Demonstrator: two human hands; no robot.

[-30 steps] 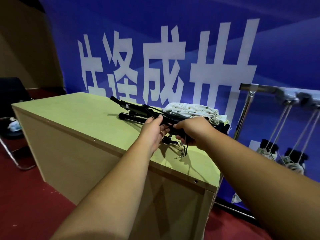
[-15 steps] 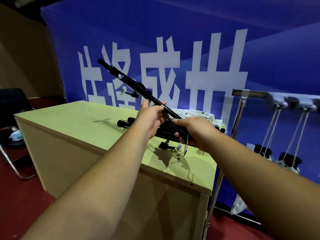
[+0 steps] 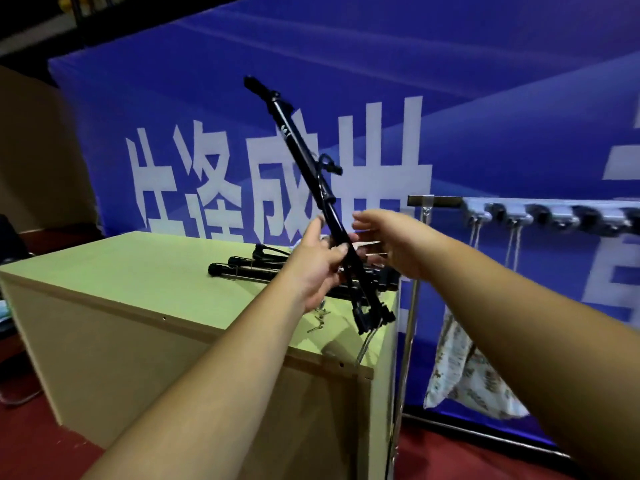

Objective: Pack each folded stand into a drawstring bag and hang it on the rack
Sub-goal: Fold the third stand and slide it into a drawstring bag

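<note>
the left hand [image 3: 317, 268] grips a black folded stand [image 3: 301, 147] around its lower half, thumb laid across the front of the tube and the other fingers curled round behind it. the stand is held in the air above the right end of the table [image 3: 121, 271], steeply tilted: its top end points up and to the left in front of the banner [image 3: 519, 116], and its bottom end, with the folded legs and knobs, hangs just above the table's near right corner. the right hand [image 3: 394, 244] is just beside the stand on its right, palm turned toward it, fingers stretched out loosely and close together; it is motion-blurred, and i cannot tell whether the fingertips touch the tube. behind the left hand, other folded stands [image 3: 242, 270] lie flat on the pale green tabletop, side by side with their ends pointing left. a few small metal pieces [image 3: 320, 318] lie on the table below the left wrist. to the right of the table stands the rack [image 3: 440, 201], a metal bar on a shiny post, with a row of grey clips [image 3: 554, 216] along it. pale cords [image 3: 512, 244] drop from two of the clips, and a patterned drawstring bag [image 3: 464, 375] hangs low beside the post. the banner is blue with large white characters, and the floor [image 3: 27, 445] is dark red.
</note>
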